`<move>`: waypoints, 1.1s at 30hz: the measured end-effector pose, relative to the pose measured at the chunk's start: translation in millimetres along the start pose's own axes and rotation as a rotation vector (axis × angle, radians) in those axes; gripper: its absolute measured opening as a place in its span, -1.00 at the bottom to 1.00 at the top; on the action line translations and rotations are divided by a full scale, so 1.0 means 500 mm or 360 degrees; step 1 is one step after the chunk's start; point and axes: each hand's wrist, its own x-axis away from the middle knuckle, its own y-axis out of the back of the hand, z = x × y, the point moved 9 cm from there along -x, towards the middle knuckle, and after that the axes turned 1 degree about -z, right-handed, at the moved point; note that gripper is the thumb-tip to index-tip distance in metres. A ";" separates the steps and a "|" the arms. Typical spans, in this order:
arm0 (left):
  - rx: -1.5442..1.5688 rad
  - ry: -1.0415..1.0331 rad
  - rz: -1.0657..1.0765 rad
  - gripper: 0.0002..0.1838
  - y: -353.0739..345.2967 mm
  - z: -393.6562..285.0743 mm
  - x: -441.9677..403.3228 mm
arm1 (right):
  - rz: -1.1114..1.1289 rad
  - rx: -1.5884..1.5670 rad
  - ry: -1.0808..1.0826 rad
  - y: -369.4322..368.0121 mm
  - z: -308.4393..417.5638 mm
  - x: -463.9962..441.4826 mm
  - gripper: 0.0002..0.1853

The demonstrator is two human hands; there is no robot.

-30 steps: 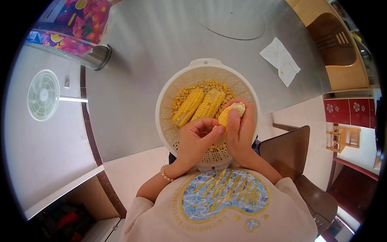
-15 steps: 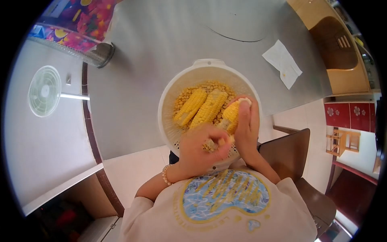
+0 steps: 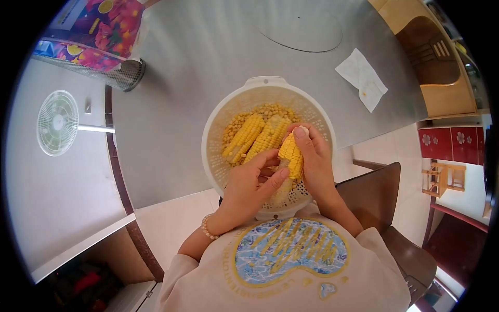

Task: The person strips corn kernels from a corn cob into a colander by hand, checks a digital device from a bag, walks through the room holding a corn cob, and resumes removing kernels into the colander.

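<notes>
My right hand is closed around the upper part of a corn cob, held at a tilt above the right side of a white colander. Yellow kernels cover the cob's upper part, while its lower end looks stripped and pale. Against the cob's left side, my left hand has its thumb and curled fingers gripping the edge; some fingertips are hidden. Two more corn cobs, partly stripped, lie in the colander on loose kernels.
The colander stands at the near edge of a grey table. Farther back are a crumpled tissue, a dark strand and a mesh basket holding a floral package. A brown chair is close on the right.
My left hand, blurred and curled over the colander before, has opened somewhat and come against the cob's side. The cob has shifted slightly left and stands more upright in my right hand.
</notes>
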 end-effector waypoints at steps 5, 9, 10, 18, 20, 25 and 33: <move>0.0071 0.0089 0.0121 -0.46 -0.014 0.005 0.002 | 0.0104 0.0285 0.0024 -0.005 0.011 0.003 -0.72; 0.0219 0.0156 0.0110 -0.48 -0.011 0.019 -0.001 | 0.0352 0.0264 -0.0083 -0.029 -0.007 0.012 -0.59; 0.0425 0.0192 0.0101 -0.48 -0.011 0.036 -0.006 | 0.0352 0.0264 -0.0084 -0.030 -0.007 0.014 -0.59; 0.0854 0.0134 -0.0040 -0.52 -0.006 0.038 -0.015 | 0.0525 0.0466 0.0200 -0.047 -0.007 0.027 -0.50; 0.0857 0.0165 -0.0004 -0.55 -0.010 0.036 -0.015 | 0.0534 0.0542 0.0014 -0.047 0.002 0.041 -0.49; 0.0660 0.0101 -0.0102 -0.55 -0.006 0.054 -0.018 | 0.0526 0.0960 0.0073 -0.045 0.003 0.042 -0.48; 0.0339 0.0268 -0.0051 -0.61 0.014 0.071 -0.014 | 0.0520 0.0601 -0.0065 -0.026 -0.015 0.035 -0.50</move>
